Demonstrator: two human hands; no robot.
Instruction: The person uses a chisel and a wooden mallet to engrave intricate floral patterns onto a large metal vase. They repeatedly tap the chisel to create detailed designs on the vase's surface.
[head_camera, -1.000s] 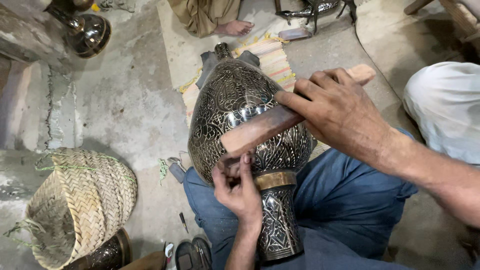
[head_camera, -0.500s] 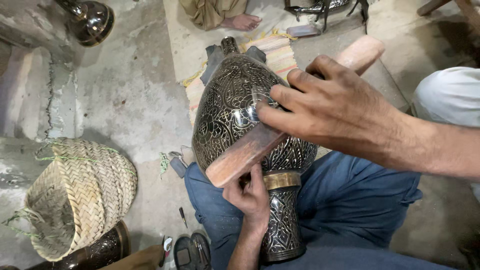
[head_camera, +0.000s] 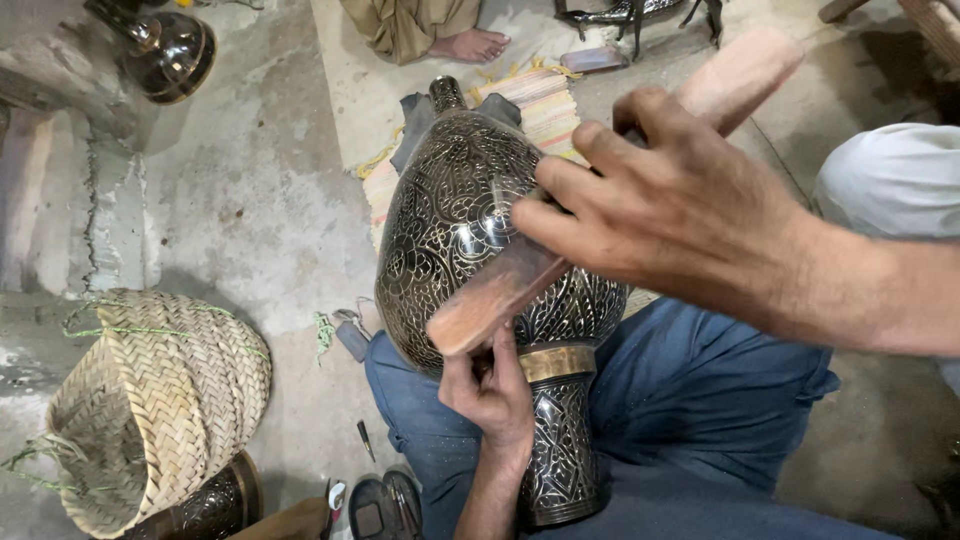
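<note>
A large dark metal vase (head_camera: 455, 230) with fine engraved patterns and a brass band lies across my lap, its neck pointing away from me. My right hand (head_camera: 670, 210) grips a reddish wooden stick (head_camera: 500, 290) and holds it raised over the vase's belly. The stick's lower end hangs just above my left hand (head_camera: 490, 390), which pinches something small against the vase near the brass band; what it holds is hidden.
A woven straw basket (head_camera: 150, 400) lies on the concrete floor at left, with another dark metal vessel (head_camera: 205, 505) below it. A round dark pot (head_camera: 170, 50) sits top left. A striped mat (head_camera: 545, 100) lies under the vase's neck. Another person's bare foot (head_camera: 470, 45) rests at top.
My right hand has swung the wooden stick up and toward the camera, off the vase's surface. The view has drawn closer. My left hand stays at the brass band.
</note>
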